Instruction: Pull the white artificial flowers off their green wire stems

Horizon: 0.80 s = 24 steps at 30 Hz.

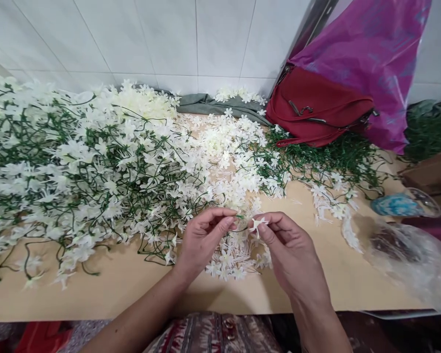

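My left hand (208, 241) pinches a thin green plastic stem (239, 216) between thumb and forefinger. Close by on the right, my right hand (292, 250) holds a small white artificial flower (259, 224) the same way. Both hands are raised just above the table, their fingertips a short gap apart. Under and between them lie loose white petals and thin white strands (230, 262). To the left of my left hand spreads a big heap of white artificial flowers on green stems (132, 162). Whether the stem reaches into the flower I cannot tell.
A pile of loose white blossoms (220, 137) lies ahead, with bare green stems (334, 157) to its right. A red bag (316, 108) and a purple plastic bag (375, 59) stand against the tiled wall. Clear plastic bags (415, 264) lie at the right.
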Each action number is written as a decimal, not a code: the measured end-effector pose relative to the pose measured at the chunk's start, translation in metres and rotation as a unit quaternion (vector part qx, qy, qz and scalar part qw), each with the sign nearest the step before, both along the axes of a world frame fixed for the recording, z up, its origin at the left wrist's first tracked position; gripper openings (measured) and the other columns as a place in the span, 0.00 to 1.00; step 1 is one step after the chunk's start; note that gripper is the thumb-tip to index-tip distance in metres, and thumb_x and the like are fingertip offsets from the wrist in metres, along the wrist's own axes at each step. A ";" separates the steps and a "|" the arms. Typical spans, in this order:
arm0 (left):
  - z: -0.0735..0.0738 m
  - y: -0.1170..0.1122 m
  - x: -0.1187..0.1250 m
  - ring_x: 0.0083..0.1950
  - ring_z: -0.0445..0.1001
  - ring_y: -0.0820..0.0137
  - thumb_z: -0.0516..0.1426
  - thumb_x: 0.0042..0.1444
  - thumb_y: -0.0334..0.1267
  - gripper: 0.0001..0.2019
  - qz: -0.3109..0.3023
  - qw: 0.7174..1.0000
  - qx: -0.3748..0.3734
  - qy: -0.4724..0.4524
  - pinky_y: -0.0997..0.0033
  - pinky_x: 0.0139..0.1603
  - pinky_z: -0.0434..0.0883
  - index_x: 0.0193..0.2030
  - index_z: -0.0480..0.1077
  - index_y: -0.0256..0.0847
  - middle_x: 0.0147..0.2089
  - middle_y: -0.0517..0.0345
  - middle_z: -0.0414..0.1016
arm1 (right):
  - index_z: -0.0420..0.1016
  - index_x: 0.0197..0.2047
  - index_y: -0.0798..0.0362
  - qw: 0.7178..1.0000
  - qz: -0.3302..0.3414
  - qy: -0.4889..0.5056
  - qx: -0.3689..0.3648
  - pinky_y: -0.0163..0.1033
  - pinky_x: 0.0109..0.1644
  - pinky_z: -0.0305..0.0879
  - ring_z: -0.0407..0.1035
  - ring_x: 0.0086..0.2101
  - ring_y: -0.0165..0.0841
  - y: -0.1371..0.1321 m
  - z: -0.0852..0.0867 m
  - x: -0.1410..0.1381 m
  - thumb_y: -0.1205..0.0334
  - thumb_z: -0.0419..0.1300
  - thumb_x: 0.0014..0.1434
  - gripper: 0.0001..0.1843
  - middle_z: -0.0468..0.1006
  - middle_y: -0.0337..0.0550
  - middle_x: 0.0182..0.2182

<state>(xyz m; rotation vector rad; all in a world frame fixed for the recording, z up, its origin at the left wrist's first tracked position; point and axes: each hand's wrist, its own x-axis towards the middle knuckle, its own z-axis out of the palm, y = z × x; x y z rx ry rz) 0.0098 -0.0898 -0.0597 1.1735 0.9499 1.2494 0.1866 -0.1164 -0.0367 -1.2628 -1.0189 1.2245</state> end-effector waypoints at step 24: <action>0.002 0.002 0.001 0.33 0.80 0.71 0.65 0.62 0.40 0.06 -0.058 0.998 -0.032 0.001 0.72 0.37 0.77 0.40 0.80 0.39 0.31 0.56 0.82 | 0.80 0.35 0.51 0.989 0.112 0.045 -0.081 0.37 0.38 0.62 0.66 0.30 0.31 0.015 -0.007 0.007 0.48 0.72 0.58 0.14 0.75 0.37 0.27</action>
